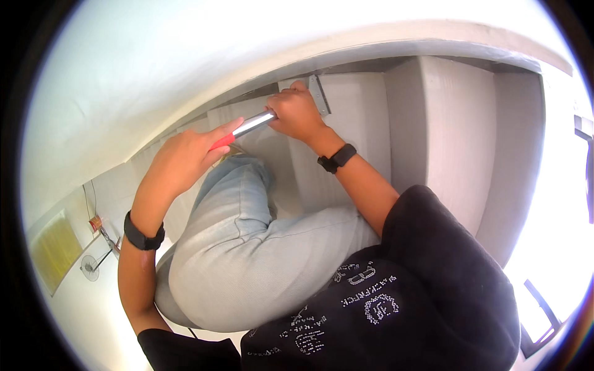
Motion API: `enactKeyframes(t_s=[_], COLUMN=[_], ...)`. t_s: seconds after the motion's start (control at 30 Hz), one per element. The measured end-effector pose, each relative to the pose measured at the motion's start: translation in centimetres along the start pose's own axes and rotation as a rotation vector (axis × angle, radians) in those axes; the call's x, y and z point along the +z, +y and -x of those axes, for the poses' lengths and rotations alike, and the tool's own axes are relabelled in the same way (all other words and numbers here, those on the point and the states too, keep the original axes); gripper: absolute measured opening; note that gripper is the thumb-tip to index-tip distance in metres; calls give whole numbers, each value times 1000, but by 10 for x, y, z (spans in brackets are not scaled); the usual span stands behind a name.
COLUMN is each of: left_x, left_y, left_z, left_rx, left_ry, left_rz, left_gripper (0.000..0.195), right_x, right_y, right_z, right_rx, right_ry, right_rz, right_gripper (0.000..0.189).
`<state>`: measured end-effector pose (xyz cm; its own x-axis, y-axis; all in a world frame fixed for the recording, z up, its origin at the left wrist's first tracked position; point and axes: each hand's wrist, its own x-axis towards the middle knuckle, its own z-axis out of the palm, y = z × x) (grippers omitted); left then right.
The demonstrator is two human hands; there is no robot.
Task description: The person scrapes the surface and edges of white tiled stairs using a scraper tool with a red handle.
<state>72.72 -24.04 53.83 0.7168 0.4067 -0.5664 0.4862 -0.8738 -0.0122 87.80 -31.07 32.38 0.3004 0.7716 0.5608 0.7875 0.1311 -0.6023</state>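
My left hand [183,155] grips the red handle end of a tool that looks like a long-handled scraper [254,123]. Farther up its shiny metal shaft, my right hand [297,111] is closed around it. A flat metal plate with a dark edge [319,95] shows just beyond my right hand, in line with the shaft. The join between shaft and plate is hidden by my fingers. Behind the plate is a pale, flat surface [355,109], and I cannot tell whether the plate touches it. My bent legs in light jeans [250,241] lie below the tool.
A white wall or panel [139,88] curves close along the far side of my hands. Pale stepped surfaces [457,130] rise to the right. At the far left are a fan [90,268], a yellow panel [56,250] and hanging wires [95,197]. Bright light washes out the right side.
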Motion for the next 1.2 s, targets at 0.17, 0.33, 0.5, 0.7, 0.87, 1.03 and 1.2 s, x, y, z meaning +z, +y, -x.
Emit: enactKeyframes(t_s=[0.17,0.33,0.5,0.7,0.87,1.03,1.2], left_x=[27,56,61,78,91,97,193], left_y=[-6,-15,-13,-65,-117,-171,-186], left_z=[7,3,8,46,107,190,201], left_rx=[65,125,80,7,-15,-399,-493], left_ry=[45,-67,-39,-181,-244,-284,-85], left_rz=[197,446,423,485,536,825,1128], left_gripper=[46,39,38,41,44,44,49], right_x=[-4,12,40,68,94,150,226], right_y=[-2,-4,8,-49,-120,-192,-204], right_z=[18,46,45,35,39,-9,-12], right_rx=[-11,123,0,51,-26,-264,-451], right_ry=[-179,-369,-270,-358,-451,-597,-816], right_rz=[-54,-139,-117,3,-131,-224,-242], right_gripper=[14,16,16,12,17,11,11])
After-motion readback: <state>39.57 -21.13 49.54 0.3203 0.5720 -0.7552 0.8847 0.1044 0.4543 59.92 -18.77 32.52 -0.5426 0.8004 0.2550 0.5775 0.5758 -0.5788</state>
